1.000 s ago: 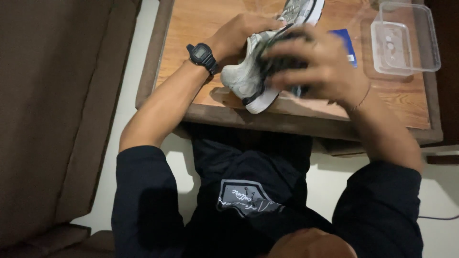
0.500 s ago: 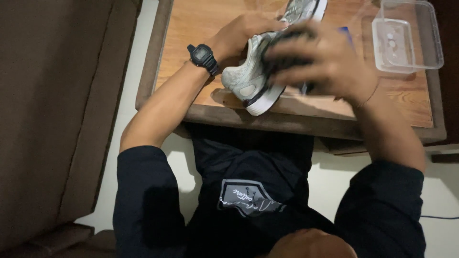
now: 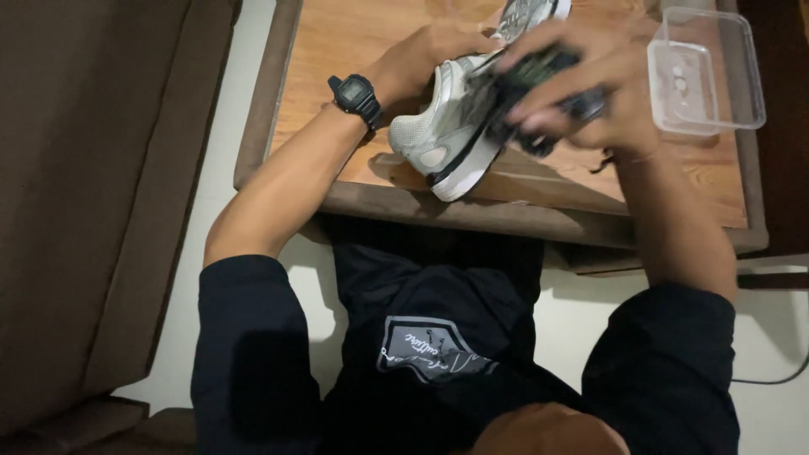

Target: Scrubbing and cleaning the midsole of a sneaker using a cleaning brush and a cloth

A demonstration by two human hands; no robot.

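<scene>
Your left hand [image 3: 421, 63] grips sneaker [image 3: 447, 139]; right hand [image 3: 581, 80] closed on dark brush [image 3: 539, 93]. Shoe light, upper soft; hold by stiff sole.

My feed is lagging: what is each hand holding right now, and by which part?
The left hand grips the sneaker by its heel end. The right hand holds a dark brush around its body, against the sneaker's side.
</scene>
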